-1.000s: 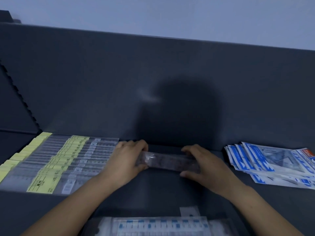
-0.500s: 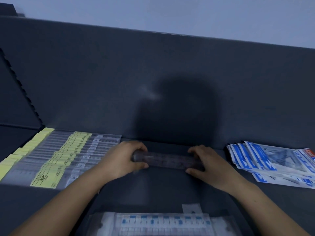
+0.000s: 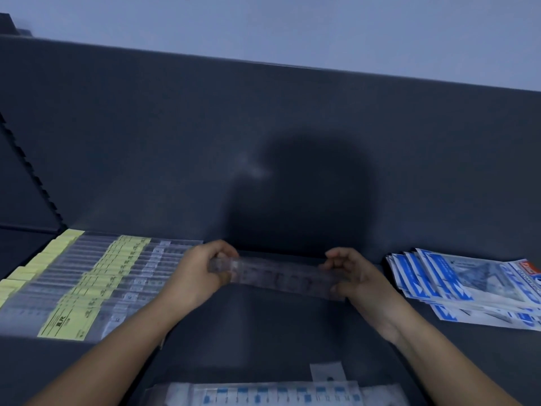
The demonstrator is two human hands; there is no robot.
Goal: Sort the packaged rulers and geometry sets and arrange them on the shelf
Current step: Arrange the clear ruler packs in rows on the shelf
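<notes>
Left hand [image 3: 195,273], right hand [image 3: 355,275] fingers pinch clear ruler [image 3: 281,277] ends.

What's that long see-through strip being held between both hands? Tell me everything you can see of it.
It is a long, narrow ruler in a clear plastic sleeve, its dark scale marks blurred. It lies crosswise, right end slightly nearer the person. The left hand grips one end; the right hand pinches the other. It is over the dark shelf; whether it touches it is unclear.
</notes>
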